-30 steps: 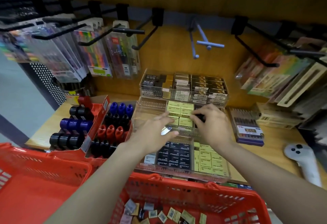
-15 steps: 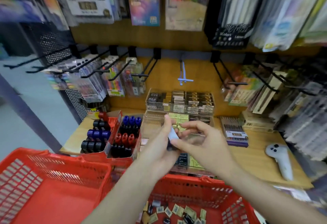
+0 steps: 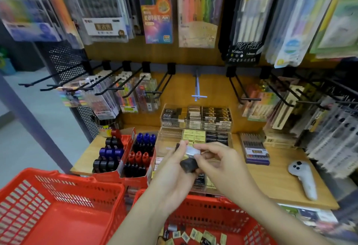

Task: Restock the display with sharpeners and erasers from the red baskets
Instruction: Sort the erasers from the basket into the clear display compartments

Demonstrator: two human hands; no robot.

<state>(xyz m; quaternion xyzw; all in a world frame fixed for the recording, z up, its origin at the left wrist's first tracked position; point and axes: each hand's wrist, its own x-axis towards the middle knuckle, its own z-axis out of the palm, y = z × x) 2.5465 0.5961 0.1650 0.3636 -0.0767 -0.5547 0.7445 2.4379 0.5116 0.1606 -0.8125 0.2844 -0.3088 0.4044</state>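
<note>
Black sharpener pinched in my left hand, right hand pinching its pale wrapper, both above the red basket

Perforated red plastic baskets; tan wooden counter; pale yellow boxed erasers; white handheld controller.

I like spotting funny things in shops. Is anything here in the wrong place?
Yes, one thing: a white handheld game-style controller lies on the wooden display shelf, right of the clear plastic eraser trays. It is no stationery and has no packaging, so it looks left behind. Everything else looks sorted.
</note>
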